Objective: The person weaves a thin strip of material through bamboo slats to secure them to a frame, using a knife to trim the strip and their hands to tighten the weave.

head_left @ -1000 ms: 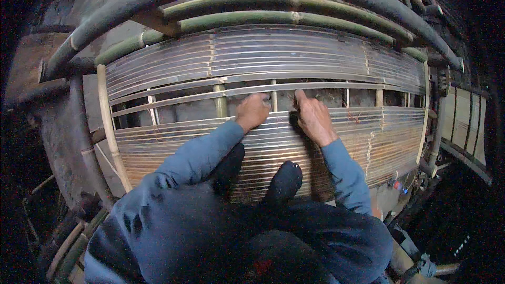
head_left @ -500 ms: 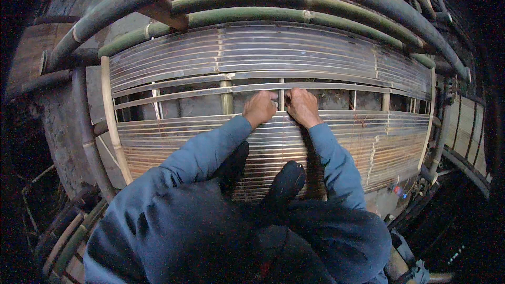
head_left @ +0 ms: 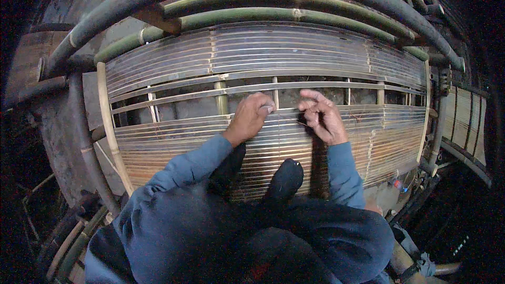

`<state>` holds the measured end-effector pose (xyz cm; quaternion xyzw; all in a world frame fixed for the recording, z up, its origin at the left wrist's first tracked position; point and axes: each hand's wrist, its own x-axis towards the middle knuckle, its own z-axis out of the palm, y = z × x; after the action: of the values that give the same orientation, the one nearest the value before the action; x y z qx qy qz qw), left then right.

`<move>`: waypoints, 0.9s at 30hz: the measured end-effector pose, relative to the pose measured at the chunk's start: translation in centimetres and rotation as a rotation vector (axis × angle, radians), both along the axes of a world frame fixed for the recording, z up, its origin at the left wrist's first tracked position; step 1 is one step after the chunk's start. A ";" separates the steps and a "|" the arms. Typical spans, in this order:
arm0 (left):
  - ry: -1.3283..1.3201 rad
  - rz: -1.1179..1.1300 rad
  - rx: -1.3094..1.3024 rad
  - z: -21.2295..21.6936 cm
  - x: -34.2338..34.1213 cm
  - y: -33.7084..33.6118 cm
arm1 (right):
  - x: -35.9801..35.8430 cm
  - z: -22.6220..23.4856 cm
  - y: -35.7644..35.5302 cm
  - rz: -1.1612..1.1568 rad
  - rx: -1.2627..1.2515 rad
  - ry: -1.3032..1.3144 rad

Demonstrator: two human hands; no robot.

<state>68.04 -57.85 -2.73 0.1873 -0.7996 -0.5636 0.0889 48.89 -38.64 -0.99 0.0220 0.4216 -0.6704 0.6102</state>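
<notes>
A wide panel of thin bamboo strips point(head_left: 336, 142) lies in front of me, with a gap across its upper part. Below a loose strip point(head_left: 179, 100), my left hand point(head_left: 249, 119) is closed, thumb and forefinger pinched at the gap's lower edge beside a narrow upright slat point(head_left: 275, 94). What it pinches is hidden. To the right, my right hand point(head_left: 325, 118) hovers over the gap's lower edge, its forefinger raised and its other fingers curled. A faint thin strand point(head_left: 303, 123) shows by those curled fingers.
Thick bamboo poles point(head_left: 236, 1) run across the far side. Pale side rails point(head_left: 108, 105) bound the panel. My dark-socked foot point(head_left: 284, 179) rests on its near part. A small red and blue object point(head_left: 398, 184) lies at the right, and another slatted panel point(head_left: 465, 123) stands beyond.
My hands have moved apart from the upright slat. The right went rightward and nearer me, its fingers loosening and lifting; the left dropped slightly nearer. The view has shifted a little.
</notes>
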 end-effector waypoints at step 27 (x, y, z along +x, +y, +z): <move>-0.055 0.086 0.042 -1.6 -0.3 0.2 | 1.0 28.0 34.1 -0.843 -0.208 0.763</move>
<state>67.75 -57.63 -4.31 0.2388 -0.7810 -0.5705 0.0872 49.89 -4.50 27.01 -0.1155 0.4985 -0.8540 0.0943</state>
